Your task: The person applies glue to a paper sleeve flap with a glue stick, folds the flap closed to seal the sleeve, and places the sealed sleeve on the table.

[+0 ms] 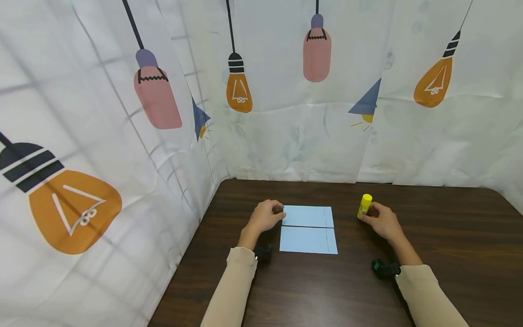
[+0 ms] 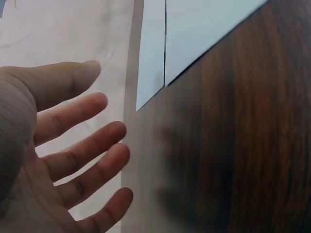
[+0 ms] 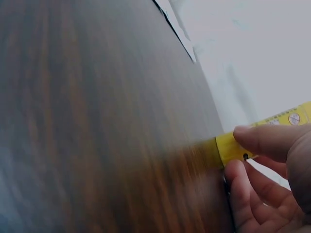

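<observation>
Two light blue paper strips lie on the table, the farther strip (image 1: 304,216) and the nearer strip (image 1: 304,240), parted by a thin dark gap. Each has a faint line near its right end. At the farther strip's left end is my left hand (image 1: 265,215); the left wrist view shows its fingers spread and loosely bent, with nothing between them. To the right of the strips, my right hand (image 1: 383,221) pinches a yellow glue stick (image 1: 364,205) between thumb and fingers. It stands upright, its base right at the tabletop in the right wrist view.
The dark brown wooden table (image 1: 310,290) extends toward both sleeves. A white curtain (image 1: 278,145) printed with lamps and bulbs hangs along its back and left edges. Black straps with small devices sit on both wrists.
</observation>
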`<state>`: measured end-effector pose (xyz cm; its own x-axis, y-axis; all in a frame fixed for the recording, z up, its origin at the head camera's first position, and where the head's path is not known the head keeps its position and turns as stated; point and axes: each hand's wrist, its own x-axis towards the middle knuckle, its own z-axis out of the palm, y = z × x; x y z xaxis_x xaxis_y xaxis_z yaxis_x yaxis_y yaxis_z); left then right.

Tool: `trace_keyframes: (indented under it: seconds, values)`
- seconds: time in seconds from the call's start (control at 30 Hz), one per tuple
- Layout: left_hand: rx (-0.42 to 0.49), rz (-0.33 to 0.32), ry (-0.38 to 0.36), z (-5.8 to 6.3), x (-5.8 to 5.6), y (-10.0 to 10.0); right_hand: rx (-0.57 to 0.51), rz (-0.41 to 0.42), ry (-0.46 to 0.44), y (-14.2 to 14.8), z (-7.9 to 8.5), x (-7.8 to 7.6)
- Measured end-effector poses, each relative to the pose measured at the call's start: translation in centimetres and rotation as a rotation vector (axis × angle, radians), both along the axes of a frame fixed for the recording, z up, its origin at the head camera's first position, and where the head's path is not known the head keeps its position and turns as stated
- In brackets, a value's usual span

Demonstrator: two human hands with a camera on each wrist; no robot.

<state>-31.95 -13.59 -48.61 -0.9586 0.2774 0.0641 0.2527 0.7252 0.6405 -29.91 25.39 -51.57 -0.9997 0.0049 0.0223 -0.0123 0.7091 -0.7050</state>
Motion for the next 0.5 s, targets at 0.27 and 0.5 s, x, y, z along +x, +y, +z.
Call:
trace_keyframes:
  seconds: [0.27, 0.5]
  values:
    - [-0.051, -0.002, -0.048, 0.2, 0.1, -1.3, -0.063, 0.126, -0.052, 0.8, 0.6, -0.1]
    - [-0.067, 0.037, -0.049, 0.7, -0.1, -1.9, -0.083, 0.236, -0.087, 2.8, 1.8, 0.4]
